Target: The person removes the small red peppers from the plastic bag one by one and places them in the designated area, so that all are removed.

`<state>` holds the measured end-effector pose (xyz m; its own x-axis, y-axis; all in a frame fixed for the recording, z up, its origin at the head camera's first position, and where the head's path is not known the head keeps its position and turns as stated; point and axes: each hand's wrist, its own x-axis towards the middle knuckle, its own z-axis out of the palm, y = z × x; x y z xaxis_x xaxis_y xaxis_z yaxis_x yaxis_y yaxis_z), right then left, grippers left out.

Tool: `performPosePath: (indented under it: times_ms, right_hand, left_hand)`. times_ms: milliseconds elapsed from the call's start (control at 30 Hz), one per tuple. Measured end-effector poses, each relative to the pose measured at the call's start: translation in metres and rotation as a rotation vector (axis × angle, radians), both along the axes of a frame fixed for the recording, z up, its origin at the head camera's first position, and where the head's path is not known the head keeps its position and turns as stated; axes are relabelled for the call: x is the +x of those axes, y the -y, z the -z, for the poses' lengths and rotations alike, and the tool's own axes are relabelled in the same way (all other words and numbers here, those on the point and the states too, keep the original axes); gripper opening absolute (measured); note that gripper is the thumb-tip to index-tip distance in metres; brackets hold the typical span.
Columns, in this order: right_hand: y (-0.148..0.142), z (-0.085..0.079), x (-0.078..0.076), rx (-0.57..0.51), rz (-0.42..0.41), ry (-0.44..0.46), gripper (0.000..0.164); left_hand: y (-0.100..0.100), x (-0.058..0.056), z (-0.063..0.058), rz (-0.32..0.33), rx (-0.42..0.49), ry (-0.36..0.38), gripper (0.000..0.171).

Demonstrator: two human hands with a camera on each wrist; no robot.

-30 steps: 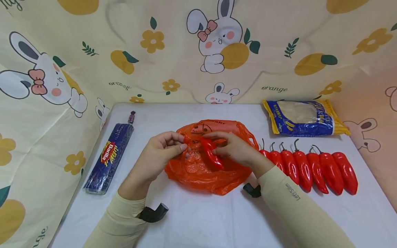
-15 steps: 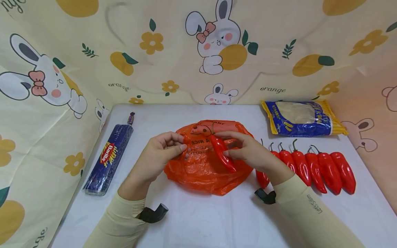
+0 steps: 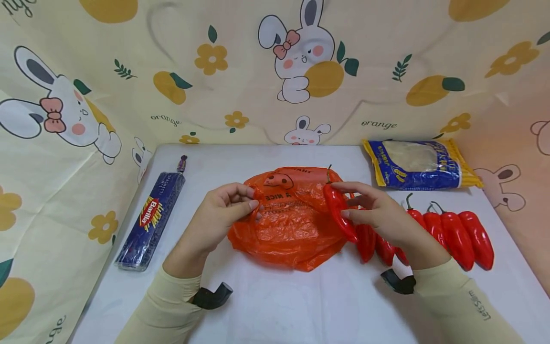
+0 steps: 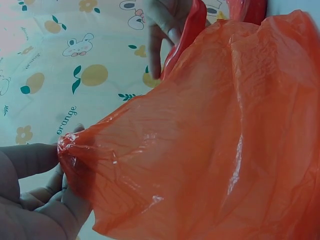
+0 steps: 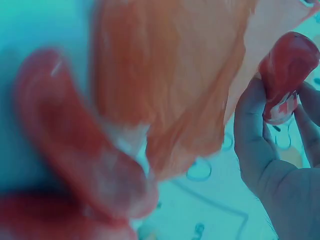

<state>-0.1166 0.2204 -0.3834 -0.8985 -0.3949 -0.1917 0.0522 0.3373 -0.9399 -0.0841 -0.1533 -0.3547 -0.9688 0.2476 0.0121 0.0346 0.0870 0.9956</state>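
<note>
My left hand (image 3: pixel 215 220) pinches the edge of an orange-red plastic bag (image 3: pixel 288 234) lying in the middle of the table. In the left wrist view the bag's film (image 4: pixel 200 135) stretches away from my thumb and fingertips. A glossy red pepper (image 3: pixel 337 210) with a green stem is held between the thumb and fingers of my right hand (image 3: pixel 382 217), over the bag's right side. The right wrist view shows that pepper (image 5: pixel 287 65) end-on, raised in my fingers. Several more red peppers (image 3: pixel 457 241) lie in a row to the right, some partly behind my right hand and wrist.
A blue Barilla spaghetti pack (image 3: pixel 150 220) lies at the table's left side. At the back right is a blue and yellow packet (image 3: pixel 423 165) with a clear window. Printed cloth with rabbits (image 3: pixel 307 71) hangs behind and at both sides of the white table (image 3: pixel 279 306).
My right hand has moved to the right with the pepper, from over the middle of the bag to its right edge beside the row. My left hand stays on the bag's edge.
</note>
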Motion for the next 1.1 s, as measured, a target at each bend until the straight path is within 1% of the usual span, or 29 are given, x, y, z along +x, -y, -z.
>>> performPosePath:
  times_ms: [233,367,433,600,733,867,1000,1100]
  right_hand:
    - [-0.040,-0.001,0.011,0.072,0.083,0.023,0.067]
    - [-0.067,0.002,0.017,0.118,0.128,0.035,0.070]
    - [-0.081,0.005,0.019,0.146,0.146,0.027,0.070]
    - [-0.112,0.014,0.023,0.225,0.181,-0.048,0.070]
    - [-0.136,0.021,0.029,0.284,0.224,-0.104,0.072]
    - [-0.160,0.026,0.037,0.322,0.285,-0.169,0.073]
    - [-0.188,0.029,0.042,0.305,0.364,-0.205,0.075]
    - [-0.213,0.031,0.041,0.277,0.416,-0.192,0.077]
  left_hand:
    - [0.000,-0.001,0.001,0.001,0.008,-0.007,0.015]
    - [0.000,-0.001,0.001,0.001,0.006,-0.012,0.015]
    - [0.000,-0.001,0.001,0.001,0.003,-0.015,0.015]
    - [0.000,-0.001,0.000,-0.002,-0.007,-0.020,0.015]
    - [0.000,0.000,0.000,-0.002,-0.001,-0.020,0.015]
    - [0.000,0.000,0.000,-0.003,0.007,-0.015,0.015]
    - [0.001,-0.001,0.001,-0.005,0.011,-0.016,0.015]
    - [0.001,-0.001,0.000,-0.004,0.013,-0.017,0.015]
